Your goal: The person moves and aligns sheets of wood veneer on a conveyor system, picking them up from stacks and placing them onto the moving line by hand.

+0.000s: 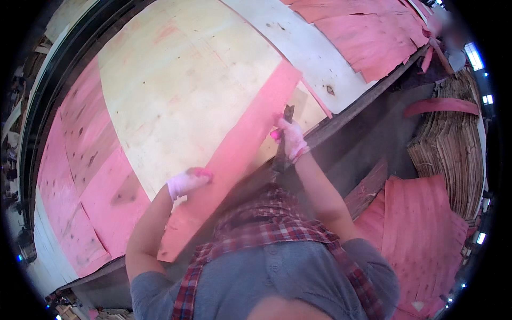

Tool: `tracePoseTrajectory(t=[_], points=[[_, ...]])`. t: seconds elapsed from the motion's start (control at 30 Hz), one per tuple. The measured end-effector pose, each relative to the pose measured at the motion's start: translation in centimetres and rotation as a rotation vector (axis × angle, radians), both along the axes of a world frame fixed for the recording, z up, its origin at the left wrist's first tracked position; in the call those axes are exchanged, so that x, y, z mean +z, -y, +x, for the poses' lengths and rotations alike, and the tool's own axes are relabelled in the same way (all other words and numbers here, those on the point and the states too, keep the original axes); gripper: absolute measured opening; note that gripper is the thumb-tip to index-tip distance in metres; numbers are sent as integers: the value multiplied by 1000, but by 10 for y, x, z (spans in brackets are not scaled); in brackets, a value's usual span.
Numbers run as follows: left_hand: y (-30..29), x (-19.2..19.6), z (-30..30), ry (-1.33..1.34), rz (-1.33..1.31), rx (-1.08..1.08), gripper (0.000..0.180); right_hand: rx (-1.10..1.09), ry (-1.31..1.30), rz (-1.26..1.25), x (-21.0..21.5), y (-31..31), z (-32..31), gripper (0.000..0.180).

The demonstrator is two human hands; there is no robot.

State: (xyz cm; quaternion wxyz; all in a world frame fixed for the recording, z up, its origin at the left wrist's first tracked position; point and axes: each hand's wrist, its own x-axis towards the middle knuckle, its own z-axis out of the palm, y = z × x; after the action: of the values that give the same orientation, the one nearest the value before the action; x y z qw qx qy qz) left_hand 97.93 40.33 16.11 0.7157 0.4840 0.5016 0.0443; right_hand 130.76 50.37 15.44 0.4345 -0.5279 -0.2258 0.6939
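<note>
A long pink wood veneer strip [245,128] lies slantwise over the near edge of a large pale veneer sheet [176,80]. My left hand [189,182], in a white glove with pink-stained fingertips, is closed on the strip's left edge toward its near end. On the strip's other side, farther up, my right hand [291,138] wears a similar stained glove. Its fingers are curled around a dark, narrow, long piece [288,113] that sticks out above and below the hand; its kind is not clear. The fingertips touch or nearly touch the strip's right edge.
Pink veneer sheets [101,192] lie on the left, with a white sheet [314,58] and more pink sheets [362,32] at the far right. Beyond the table's edge on the right stand a tall veneer stack [448,144] and a pile of pink sheets [421,229].
</note>
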Motion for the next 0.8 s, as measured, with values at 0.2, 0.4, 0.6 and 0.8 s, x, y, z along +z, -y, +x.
tracePoseTrajectory(t=[0.2, 0.4, 0.6, 0.8], points=[[2, 49, 24, 202, -176, 414, 42, 198, -2, -155, -27, 76, -93, 32], [1, -54, -1, 66, -106, 609, 54, 451, 155, -211, -1, 90, -97, 33], [-15, -81, -4, -615, 64, 399, 54, 551, -20, -480, -29, 153, -61, 29], [-15, -148, -23, -519, -87, 520, 90, 1249, 945, -37, -17, 24, -122, 46]])
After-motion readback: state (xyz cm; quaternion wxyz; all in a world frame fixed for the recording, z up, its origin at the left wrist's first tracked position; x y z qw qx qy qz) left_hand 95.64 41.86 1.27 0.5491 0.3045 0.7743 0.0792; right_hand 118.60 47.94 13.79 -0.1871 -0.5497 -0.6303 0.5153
